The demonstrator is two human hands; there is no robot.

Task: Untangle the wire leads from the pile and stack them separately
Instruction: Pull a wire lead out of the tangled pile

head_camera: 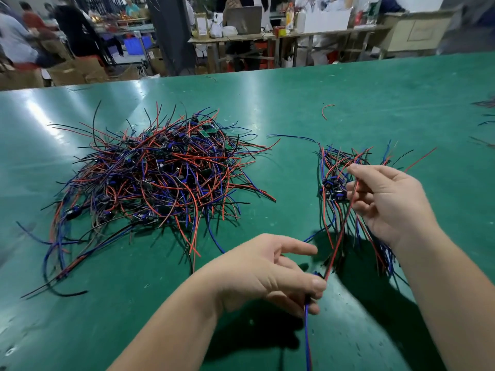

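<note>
A big tangled pile (160, 178) of red, blue and black wire leads with small circuit boards lies on the green table (294, 108) at left. A smaller sorted stack (334, 183) of leads lies at right, boards together in its middle. One lead (338, 236) is stretched between my hands above the table. My left hand (270, 274) pinches its lower part, where a small board shows, and blue and red wires hang down from it. My right hand (388, 199) pinches the upper red wire over the sorted stack.
A loose red wire piece (327, 110) lies farther back, and a loose blue wire (292, 137) lies between the two heaps. More wires (486, 113) show at the right edge. Behind the table are workbenches, boxes and people.
</note>
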